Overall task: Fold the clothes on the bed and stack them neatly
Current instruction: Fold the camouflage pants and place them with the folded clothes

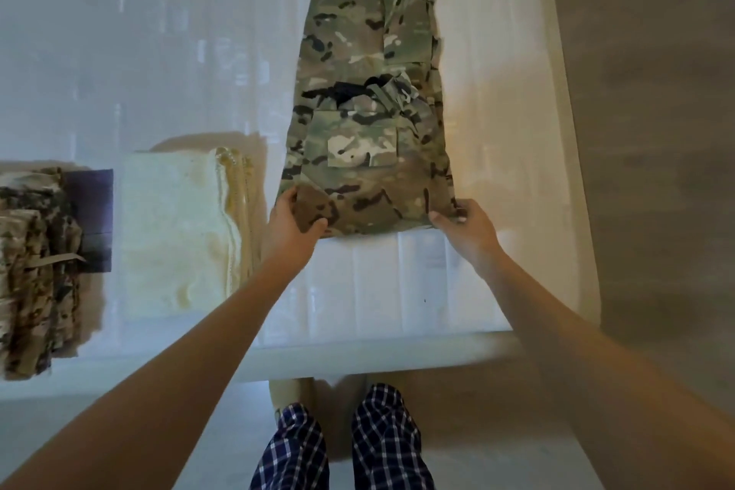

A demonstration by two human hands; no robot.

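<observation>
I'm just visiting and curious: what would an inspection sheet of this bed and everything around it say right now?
Surface: white-sheeted bed, smooth.
Job's things: long camouflage cloth garment lies flat lengthwise; folded cream fabric stack, dark folded cloth and folded camouflage pile sit to its left.
Clutter: nothing seen.
Hands: left hand and right hand each grip a near corner of the garment.
Cables: nothing seen.
Surroundings: grey-brown wooden floor; the person's blue checked trousers below.
</observation>
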